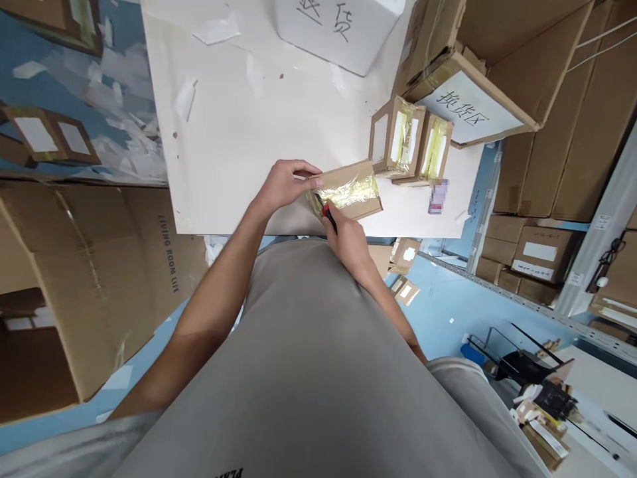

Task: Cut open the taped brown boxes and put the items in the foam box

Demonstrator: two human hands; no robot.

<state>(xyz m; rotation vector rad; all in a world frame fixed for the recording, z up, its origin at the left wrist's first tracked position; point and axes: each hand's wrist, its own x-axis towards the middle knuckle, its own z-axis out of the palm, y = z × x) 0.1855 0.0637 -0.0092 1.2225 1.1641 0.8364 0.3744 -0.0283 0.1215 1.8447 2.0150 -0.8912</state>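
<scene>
A small cardboard box (354, 192) wrapped with yellowish tape rests at the near edge of the white table (249, 133). My left hand (286, 184) grips the box's left end, fingers curled over its top. My right hand (348, 240) is closed on a small tool with a red and black handle (327, 216), whose tip touches the box's near left corner. Two more small taped boxes (411, 139) stand just behind the held one, to the right.
A white foam box (343, 30) with black characters sits at the table's far side. A large open carton (478, 73) with a white label stands right. Big cartons (89, 279) fill the left floor; shelves with boxes (532, 255) line the right. Paper scraps litter the floor.
</scene>
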